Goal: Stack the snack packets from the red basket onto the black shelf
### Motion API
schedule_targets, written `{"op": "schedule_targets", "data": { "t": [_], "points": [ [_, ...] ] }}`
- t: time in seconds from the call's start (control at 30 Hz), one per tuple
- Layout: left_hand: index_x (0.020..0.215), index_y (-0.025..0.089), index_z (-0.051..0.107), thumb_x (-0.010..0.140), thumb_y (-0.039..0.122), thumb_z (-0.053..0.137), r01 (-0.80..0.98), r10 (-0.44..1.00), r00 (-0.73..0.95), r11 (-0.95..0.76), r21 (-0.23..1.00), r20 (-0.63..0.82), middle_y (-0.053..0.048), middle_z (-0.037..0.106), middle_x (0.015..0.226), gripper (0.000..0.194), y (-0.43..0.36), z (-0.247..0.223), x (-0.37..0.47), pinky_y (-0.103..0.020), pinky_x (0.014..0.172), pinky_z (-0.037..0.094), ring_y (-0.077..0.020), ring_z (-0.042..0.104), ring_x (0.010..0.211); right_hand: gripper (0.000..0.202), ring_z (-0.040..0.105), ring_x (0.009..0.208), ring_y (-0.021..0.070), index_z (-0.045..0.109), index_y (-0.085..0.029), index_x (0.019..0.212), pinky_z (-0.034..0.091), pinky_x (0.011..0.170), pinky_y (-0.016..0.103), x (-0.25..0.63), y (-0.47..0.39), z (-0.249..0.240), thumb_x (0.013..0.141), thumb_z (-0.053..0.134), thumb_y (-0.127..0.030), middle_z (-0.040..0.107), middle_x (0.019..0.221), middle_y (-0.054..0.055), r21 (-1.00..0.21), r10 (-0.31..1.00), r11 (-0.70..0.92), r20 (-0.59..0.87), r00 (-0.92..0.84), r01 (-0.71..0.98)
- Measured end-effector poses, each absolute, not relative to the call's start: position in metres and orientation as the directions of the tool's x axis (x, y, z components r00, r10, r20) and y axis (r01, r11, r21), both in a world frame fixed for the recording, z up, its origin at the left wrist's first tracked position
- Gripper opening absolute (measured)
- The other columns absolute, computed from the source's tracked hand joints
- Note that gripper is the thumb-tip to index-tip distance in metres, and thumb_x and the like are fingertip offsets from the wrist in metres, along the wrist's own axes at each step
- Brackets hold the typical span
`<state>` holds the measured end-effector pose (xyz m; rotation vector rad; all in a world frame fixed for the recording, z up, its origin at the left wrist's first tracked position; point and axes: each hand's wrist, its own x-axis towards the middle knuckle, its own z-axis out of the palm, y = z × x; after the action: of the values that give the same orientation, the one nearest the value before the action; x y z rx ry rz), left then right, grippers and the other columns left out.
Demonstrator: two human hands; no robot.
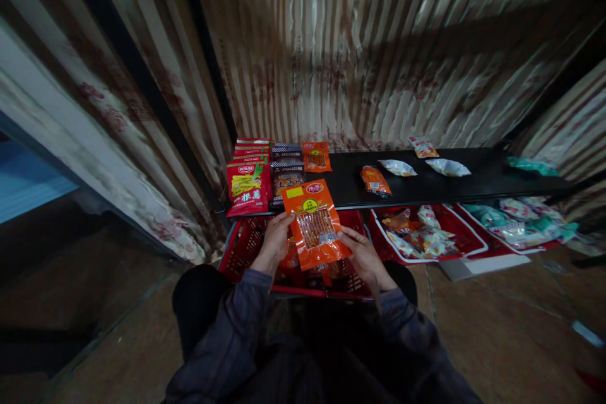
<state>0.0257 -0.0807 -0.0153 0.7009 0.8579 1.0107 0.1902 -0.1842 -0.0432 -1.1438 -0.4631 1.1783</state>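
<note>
Between my two hands is an orange snack packet (314, 227) with a clear window showing brown sticks inside. My left hand (276, 240) pinches its left edge, and my right hand (362, 252) grips its lower right edge. The packet is tilted toward me above a red basket (241, 252), which holds more orange packets partly hidden behind it. Just beyond, on the black shelf (343, 183), stand red snack packets (247, 186), dark packets (288, 175) and a similar orange packet (317, 156), side by side at the left end.
Farther right on the shelf lie an orange packet (375, 181), white packets (447, 168) and a green packet (533, 166). Below, a second red basket (473, 240) and a third hold several packets. Striped curtains (303, 63) hang behind, with a dark post (203, 31) at the left.
</note>
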Motion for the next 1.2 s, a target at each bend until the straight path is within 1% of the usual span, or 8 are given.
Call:
{"op": "schedule_targets", "data": {
  "t": [0.13, 0.23, 0.33, 0.43, 0.67, 0.8, 0.93, 1.2],
  "points": [
    [0.078, 0.016, 0.071, 0.056, 0.029, 0.080, -0.416, 0.925, 0.278, 0.359, 0.835, -0.259, -0.007, 0.075, 0.079, 0.027, -0.082, -0.008, 0.028, -0.034, 0.076, 0.053, -0.0223, 0.070, 0.078, 0.041, 0.070, 0.079, 0.0208, 0.071, -0.022, 0.098, 0.055, 0.076, 0.035, 0.191, -0.183, -0.051, 0.064, 0.078, -0.043, 0.076, 0.086, 0.003, -0.938, 0.899, -0.032, -0.178, 0.399, -0.345],
    [0.078, 0.016, 0.071, 0.057, 0.032, 0.079, -0.396, 0.938, 0.266, 0.316, 0.862, -0.222, -0.005, 0.074, 0.074, 0.028, -0.085, -0.006, 0.028, -0.030, 0.070, 0.051, -0.0198, 0.068, 0.072, 0.046, 0.067, 0.097, 0.0243, 0.067, -0.023, 0.111, 0.052, 0.090, 0.042, 0.190, -0.182, -0.054, 0.071, 0.071, -0.044, 0.073, 0.106, 0.006, -1.000, 0.858, 0.024, 0.011, 0.514, -0.018],
    [0.078, 0.016, 0.071, 0.060, 0.034, 0.076, -0.347, 0.959, 0.230, 0.238, 0.907, -0.164, -0.002, 0.072, 0.071, 0.026, -0.090, -0.005, 0.031, -0.024, 0.061, 0.046, -0.0152, 0.063, 0.062, 0.046, 0.056, 0.119, 0.0272, 0.065, -0.024, 0.119, 0.040, 0.106, 0.049, 0.183, -0.186, -0.049, 0.077, 0.066, -0.042, 0.065, 0.126, 0.009, -0.923, 0.795, 0.061, 0.275, 0.540, 0.380],
    [0.079, 0.016, 0.070, 0.065, 0.034, 0.070, -0.280, 0.976, 0.193, 0.156, 0.947, -0.104, 0.000, 0.070, 0.071, 0.022, -0.097, -0.002, 0.037, -0.022, 0.057, 0.043, -0.0126, 0.057, 0.059, 0.041, 0.049, 0.128, 0.0268, 0.066, -0.025, 0.120, 0.031, 0.113, 0.048, 0.170, -0.192, -0.039, 0.082, 0.062, -0.040, 0.061, 0.133, 0.009, -0.854, 0.806, 0.131, 0.388, 0.448, 0.504],
    [0.060, 0.021, 0.060, 0.072, 0.029, 0.062, -0.020, 0.988, 0.152, 0.011, 1.000, -0.008, 0.004, 0.054, 0.053, 0.015, -0.119, 0.012, 0.058, -0.022, 0.052, 0.034, -0.0118, 0.048, 0.053, 0.071, 0.043, 0.137, 0.0282, 0.051, -0.025, 0.138, 0.030, 0.115, 0.047, 0.150, -0.197, -0.037, 0.073, 0.073, -0.041, 0.050, 0.146, 0.007, -0.921, 0.891, 0.141, 0.279, 0.360, 0.364],
    [0.062, 0.022, 0.065, 0.073, 0.027, 0.064, 0.063, 0.978, 0.182, -0.112, 0.992, 0.099, 0.001, 0.062, 0.060, 0.013, -0.131, 0.022, 0.070, -0.024, 0.062, 0.040, -0.0152, 0.056, 0.062, 0.055, 0.048, 0.133, 0.0263, 0.057, -0.026, 0.132, 0.032, 0.115, 0.043, 0.155, -0.196, -0.042, 0.080, 0.064, -0.043, 0.055, 0.141, 0.006, -0.952, 0.848, 0.153, 0.264, 0.460, 0.264],
    [0.079, 0.021, 0.073, 0.078, 0.029, 0.062, -0.016, 0.948, 0.293, -0.127, 0.992, 0.126, -0.005, 0.073, 0.083, 0.013, -0.133, 0.034, 0.078, -0.027, 0.072, 0.045, -0.0195, 0.064, 0.076, 0.047, 0.058, 0.122, 0.0274, 0.067, -0.025, 0.116, 0.043, 0.106, 0.043, 0.165, -0.193, -0.039, 0.076, 0.068, -0.049, 0.067, 0.125, 0.006, -0.987, 0.834, 0.155, 0.106, 0.542, -0.046],
    [0.075, 0.022, 0.071, 0.071, 0.016, 0.065, -0.063, 0.998, 0.038, -0.045, 0.997, 0.048, -0.003, 0.071, 0.084, 0.009, -0.100, 0.019, 0.062, -0.029, 0.083, 0.044, -0.0199, 0.062, 0.084, 0.038, 0.071, 0.092, 0.0271, 0.070, -0.024, 0.090, 0.058, 0.077, 0.038, 0.188, -0.198, -0.021, 0.059, 0.085, -0.041, 0.076, 0.089, 0.003, -0.826, 0.878, 0.154, -0.137, 0.459, -0.542]
  ]
}}
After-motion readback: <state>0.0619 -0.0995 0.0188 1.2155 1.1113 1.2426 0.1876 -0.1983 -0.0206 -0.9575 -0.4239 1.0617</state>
